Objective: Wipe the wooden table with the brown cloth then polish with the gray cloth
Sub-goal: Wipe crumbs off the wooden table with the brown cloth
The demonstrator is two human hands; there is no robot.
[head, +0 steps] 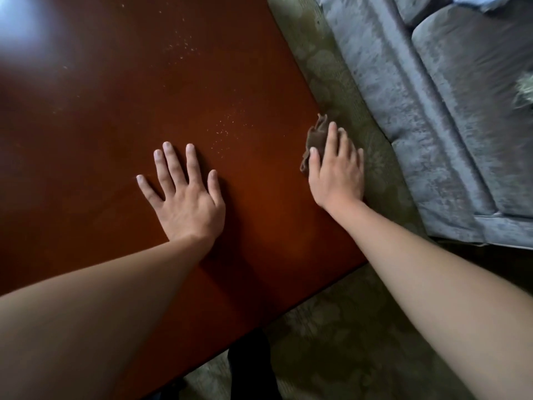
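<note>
The reddish-brown wooden table (115, 111) fills the left and middle of the view. Pale crumbs or dust specks (227, 128) are scattered over its middle. My left hand (184, 194) lies flat on the tabletop with fingers spread and holds nothing. My right hand (336, 171) presses the crumpled brown cloth (315, 137) down at the table's right edge, fingers straight over it. Most of the cloth is hidden under that hand. No gray cloth is in view.
A gray-blue velvet sofa (432, 96) stands close along the table's right side. A patterned olive carpet (346, 327) covers the narrow gap between them and the floor in front. A bright light reflection (20, 27) glares at the table's far left.
</note>
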